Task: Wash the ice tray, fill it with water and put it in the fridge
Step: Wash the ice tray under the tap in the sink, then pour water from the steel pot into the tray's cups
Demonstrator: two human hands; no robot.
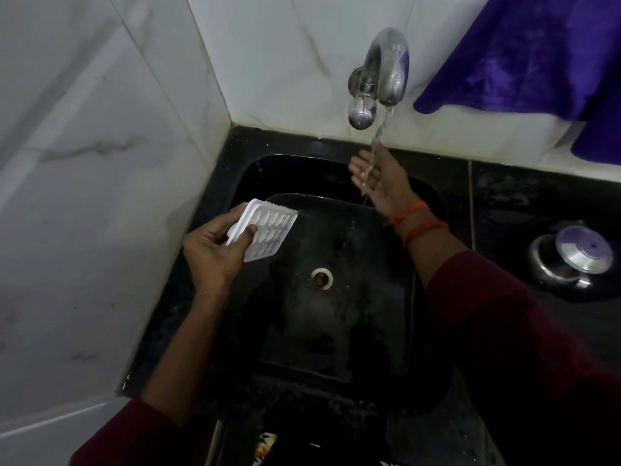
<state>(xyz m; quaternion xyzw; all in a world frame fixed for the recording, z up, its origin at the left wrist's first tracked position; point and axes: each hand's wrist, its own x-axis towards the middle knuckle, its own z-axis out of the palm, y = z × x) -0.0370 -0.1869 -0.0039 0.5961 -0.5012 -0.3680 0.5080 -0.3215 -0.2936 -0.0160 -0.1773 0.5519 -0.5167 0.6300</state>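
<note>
In the head view, a white ice tray point(265, 232) is being held over the left side of a black sink point(353, 314), its cavities facing up. It is being gripped at its near corner by the left hand point(211, 253): the thumb is being pressed onto the tray's top face, while the other fingers are being curled under its edge. The right hand point(379, 178) is being held palm up under the tap point(386, 72), fingers straight and loosely spread, with nothing in it. A thin stream of water point(378, 136) is being poured from the spout onto that palm. Orange threads point(416, 220) are being worn round the right wrist. The round drain point(322, 278) is being shown between the two forearms. A purple cloth point(537, 52) is being hung on the tiled wall at the upper right, and a lidded steel pot point(571, 260) is being stood on the dark counter point(504, 196) right of the sink.
</note>
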